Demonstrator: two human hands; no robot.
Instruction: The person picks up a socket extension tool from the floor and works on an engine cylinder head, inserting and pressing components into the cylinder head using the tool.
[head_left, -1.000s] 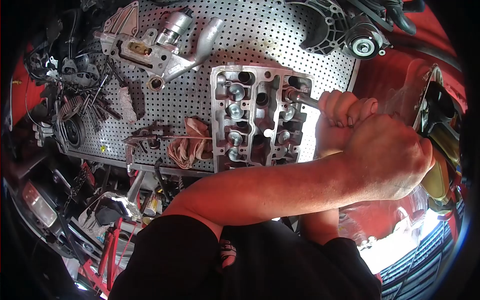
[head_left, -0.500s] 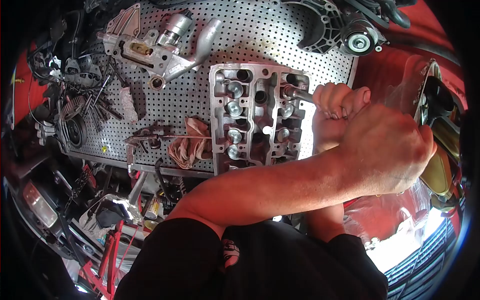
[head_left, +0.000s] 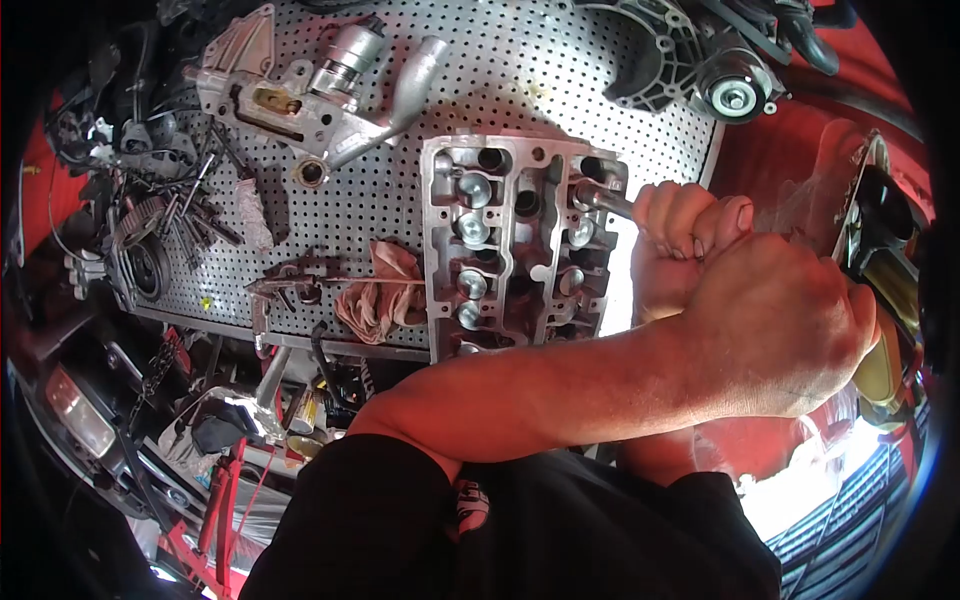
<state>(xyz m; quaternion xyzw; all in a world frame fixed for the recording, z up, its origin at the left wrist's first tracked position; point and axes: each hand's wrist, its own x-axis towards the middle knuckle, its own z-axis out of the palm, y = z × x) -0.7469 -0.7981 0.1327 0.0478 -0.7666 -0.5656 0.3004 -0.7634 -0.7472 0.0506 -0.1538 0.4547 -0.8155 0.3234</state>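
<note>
An aluminium cylinder head (head_left: 525, 240) lies on the perforated metal bench, its valve bores and round tappets facing up. A metal tool shaft (head_left: 615, 205) sits with its end at the upper-right bore. Around the shaft's outer part the fingers of my right hand (head_left: 690, 222) are wrapped. My left arm crosses in front of the head, and my left hand (head_left: 785, 325) is closed in a fist against the right hand. What the left fist grips is hidden by its own back. Left of the head lies a crumpled pinkish rag (head_left: 385, 300), with a long thin nozzle across it.
A metal housing with a pipe (head_left: 300, 110) lies at the upper left of the bench (head_left: 480, 75). Bolts and a toothed pulley (head_left: 140, 225) cluster at far left. A bracket with a pulley (head_left: 735, 98) sits upper right. Red bodywork (head_left: 775, 150) borders the right side.
The view has shifted slightly, so the cylinder head and both hands appear a little lower and further right. Both hands stay closed, and the tool's end remains at the same bore.
</note>
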